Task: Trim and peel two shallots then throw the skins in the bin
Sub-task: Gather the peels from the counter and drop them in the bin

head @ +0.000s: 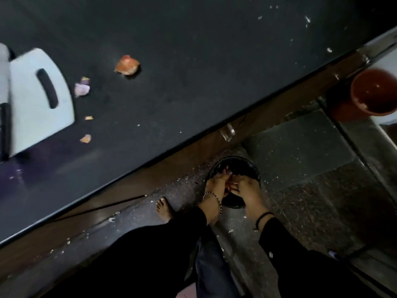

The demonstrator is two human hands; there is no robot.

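Skins [230, 188] pinkish, crumpled, pinched in left hand [216, 184], right hand [249, 191] over bin [253, 166]

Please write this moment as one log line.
phase: discarding | left hand, right hand: together over round black bin | orange skin scraps: on dark countertop

The counter [193, 50] is matt black, flecked with white crumbs; the board [40, 108] is pale blue-white with a black slot; one skin [127, 65] is orange, a scrap [81, 89] pale purple, a chip [86, 138] amber; the bin [236, 158] is black, with pink-red peelings [226, 168] inside; the bowl [373, 93] is rust red; the floor [322, 190] is speckled grey; the sleeves [290, 254] are black; the cupboard [257, 108] is brown.
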